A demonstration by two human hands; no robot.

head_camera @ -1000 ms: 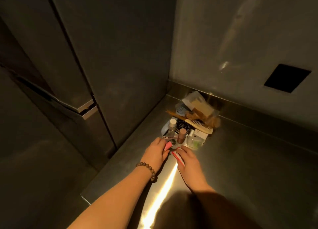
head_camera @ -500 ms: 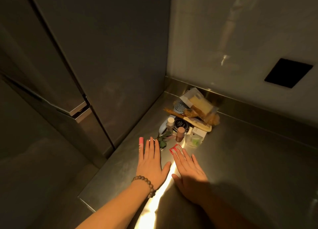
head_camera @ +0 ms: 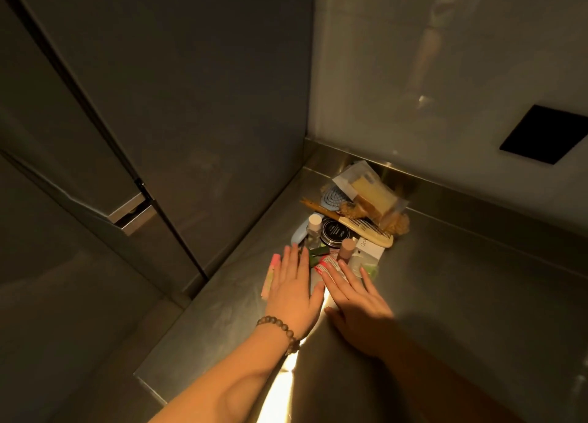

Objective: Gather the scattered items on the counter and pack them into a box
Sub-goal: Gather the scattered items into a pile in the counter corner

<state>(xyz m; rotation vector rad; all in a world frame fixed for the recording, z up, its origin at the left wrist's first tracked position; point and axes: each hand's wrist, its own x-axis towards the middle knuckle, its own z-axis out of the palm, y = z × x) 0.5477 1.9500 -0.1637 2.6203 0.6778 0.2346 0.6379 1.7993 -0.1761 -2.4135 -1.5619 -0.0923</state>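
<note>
A heap of small toiletries lies in the back corner of the steel counter (head_camera: 445, 295): a cream comb (head_camera: 369, 230), a black round tin (head_camera: 334, 231), a small clear bottle (head_camera: 313, 231), a bagged soap bar (head_camera: 372, 193), a white carton (head_camera: 369, 249). My left hand (head_camera: 292, 289) lies flat with straight fingers, a pink tube (head_camera: 270, 276) along its outer edge. My right hand (head_camera: 356, 298) lies flat beside it, fingers spread over a red-and-white tube (head_camera: 326, 262). No box is in view.
A tall grey cabinet panel (head_camera: 206, 120) bounds the counter on the left, a white wall (head_camera: 445, 88) with a black square plate (head_camera: 544, 134) at the back. The counter's front left corner (head_camera: 143, 378) drops to a dark floor.
A second ago both hands pinched small items at the heap's near edge. Since then they opened flat on the counter, with the pink and red-and-white tubes lying by the fingers.
</note>
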